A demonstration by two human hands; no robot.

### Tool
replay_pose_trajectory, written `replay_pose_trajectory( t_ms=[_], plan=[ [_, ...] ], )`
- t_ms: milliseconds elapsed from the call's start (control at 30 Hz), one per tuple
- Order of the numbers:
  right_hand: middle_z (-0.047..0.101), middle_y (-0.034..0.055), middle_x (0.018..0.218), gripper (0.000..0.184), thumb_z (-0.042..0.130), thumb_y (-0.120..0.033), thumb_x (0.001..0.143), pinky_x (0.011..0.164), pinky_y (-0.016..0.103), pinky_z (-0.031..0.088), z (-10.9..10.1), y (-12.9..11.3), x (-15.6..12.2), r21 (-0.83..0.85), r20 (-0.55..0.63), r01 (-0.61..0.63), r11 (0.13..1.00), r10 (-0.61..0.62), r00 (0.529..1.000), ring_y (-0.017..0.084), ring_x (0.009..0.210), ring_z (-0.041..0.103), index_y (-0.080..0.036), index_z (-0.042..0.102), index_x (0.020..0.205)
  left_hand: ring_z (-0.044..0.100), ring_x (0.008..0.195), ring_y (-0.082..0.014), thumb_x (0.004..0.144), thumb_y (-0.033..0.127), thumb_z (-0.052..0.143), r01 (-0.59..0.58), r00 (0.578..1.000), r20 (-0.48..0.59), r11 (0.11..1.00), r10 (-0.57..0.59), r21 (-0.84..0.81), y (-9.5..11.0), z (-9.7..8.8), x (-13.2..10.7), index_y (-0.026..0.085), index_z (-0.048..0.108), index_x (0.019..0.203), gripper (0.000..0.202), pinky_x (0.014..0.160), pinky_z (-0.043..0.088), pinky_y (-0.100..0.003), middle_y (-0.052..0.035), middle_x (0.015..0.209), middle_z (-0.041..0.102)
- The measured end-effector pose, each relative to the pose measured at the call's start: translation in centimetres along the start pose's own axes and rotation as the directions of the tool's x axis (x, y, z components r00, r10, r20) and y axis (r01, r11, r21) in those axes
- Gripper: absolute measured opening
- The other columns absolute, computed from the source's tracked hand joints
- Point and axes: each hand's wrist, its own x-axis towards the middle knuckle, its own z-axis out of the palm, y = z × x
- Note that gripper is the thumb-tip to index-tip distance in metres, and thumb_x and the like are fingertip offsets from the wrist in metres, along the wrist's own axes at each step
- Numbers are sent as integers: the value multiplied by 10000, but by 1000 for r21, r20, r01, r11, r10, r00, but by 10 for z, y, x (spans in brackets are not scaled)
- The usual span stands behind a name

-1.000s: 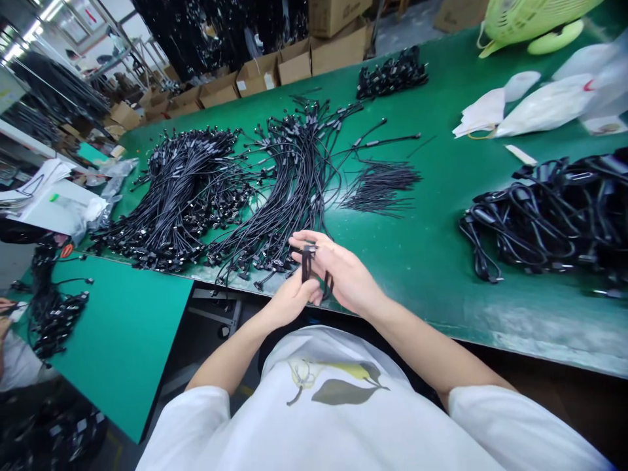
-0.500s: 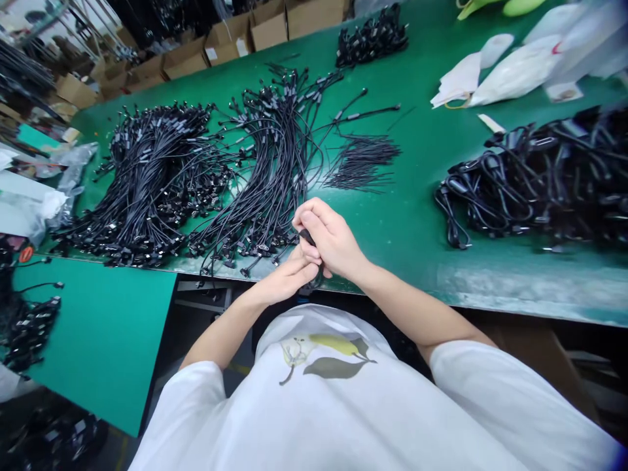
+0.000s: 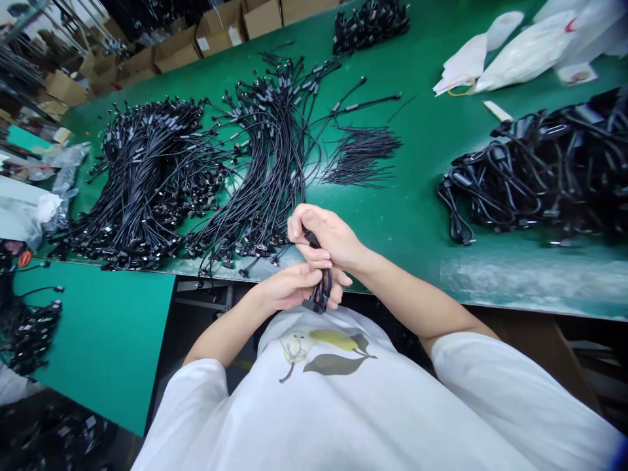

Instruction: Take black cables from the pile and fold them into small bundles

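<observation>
A black cable (image 3: pixel 322 292), folded into a small bundle, is held between my two hands just over the table's front edge. My left hand (image 3: pixel 293 286) grips its lower part, with the folded loops hanging past the fingers. Above it, my right hand (image 3: pixel 326 235) is closed around the upper part, its fingers curled and mostly covering the cable there. The hands touch each other. Beyond them on the table lies a pile of thin black ties (image 3: pixel 366 156), and to its left a spread of straight black cables (image 3: pixel 275 157).
A larger heap of black cables (image 3: pixel 147 163) lies at the left. At the right are folded, bundled cables (image 3: pixel 515 176), with white plastic bags (image 3: pixel 524 62) behind them. Another dark pile (image 3: pixel 371 27) sits at the back, near cardboard boxes (image 3: pixel 220 29). A lower green board (image 3: pixel 98 333) adjoins the table.
My left hand has moved slightly down, and more of the folded cable shows below the hands. My right hand stays closed on the upper part. The view has shifted a little.
</observation>
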Motion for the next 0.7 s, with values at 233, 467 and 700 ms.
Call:
replay_pose_trajectory(
  t_ms=[233, 467, 700],
  plan=[
    [565, 110, 1073, 305, 491, -451, 953, 700, 299, 548, -30, 4, 2, -807, -202, 93, 584, -420, 885, 163, 827, 619, -173, 568, 1054, 508, 669, -93, 871, 365, 650, -474, 718, -558, 879, 417, 46, 13, -7, 25, 168, 532, 769, 251, 802, 487, -282, 29, 682, 467],
    [595, 152, 1165, 288, 442, -222, 966, 852, 379, 536, -27, 62, -27, -982, 186, 173, -75, -230, 955, 246, 1015, 594, -167, 594, 1204, 510, 679, -73, 938, 314, 544, -615, 534, -698, 785, 477, 66, 28, -32, 25, 175, 515, 833, 177, 682, 439, -194, 23, 773, 505],
    [611, 129, 1037, 185, 469, -240, 919, 807, 358, 541, -14, 59, -15, -968, -2, 73, 240, -298, 954, 226, 931, 621, -175, 575, 1056, 513, 703, -70, 960, 304, 496, -653, 441, -714, 740, 544, 161, 23, -17, 30, 177, 517, 849, 170, 714, 447, -192, 21, 810, 512]
  ],
)
